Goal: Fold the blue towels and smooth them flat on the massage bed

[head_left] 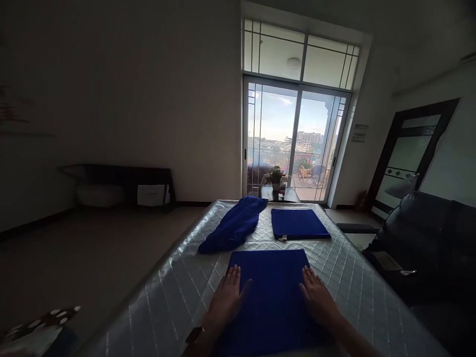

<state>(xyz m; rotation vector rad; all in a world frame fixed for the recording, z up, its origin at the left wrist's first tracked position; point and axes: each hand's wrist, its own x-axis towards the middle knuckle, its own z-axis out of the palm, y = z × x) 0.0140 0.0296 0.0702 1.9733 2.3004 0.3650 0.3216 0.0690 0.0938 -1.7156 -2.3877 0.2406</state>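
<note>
A flat, square-edged blue cushion or folded cloth (273, 297) lies on the quilted silvery mattress (167, 297) in front of me; which of the two it is I cannot tell. My left hand (228, 292) rests flat on its left edge, fingers stretched out and thumb apart. On the opposite edge lies my right hand (316, 292), also flat with fingers extended. Neither hand grips anything. Farther back on the right is a second flat blue piece (300, 224) with a small white tag at its near edge. A crumpled blue cloth (236, 223) sits at the back left.
Beyond the mattress stands a small dark table (288, 194) with a potted plant (275, 176) and a bottle (282, 184). A black leather chair (420, 243) is at the right. A low dark bench (126, 176) runs along the left wall. Glass sliding doors (273, 129) are at the back.
</note>
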